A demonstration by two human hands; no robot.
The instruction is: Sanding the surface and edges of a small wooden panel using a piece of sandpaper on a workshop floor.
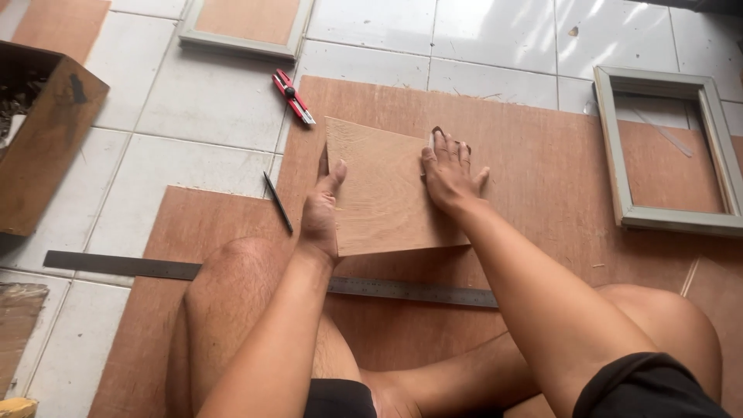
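Both hands (387, 193) on plywood piece (383, 190)

A white tiled floor (209, 101) carries a large plywood sheet (542, 155) at centre, a red utility knife (293, 97) above, a pencil (278, 202) and steel ruler (116, 265) at left.
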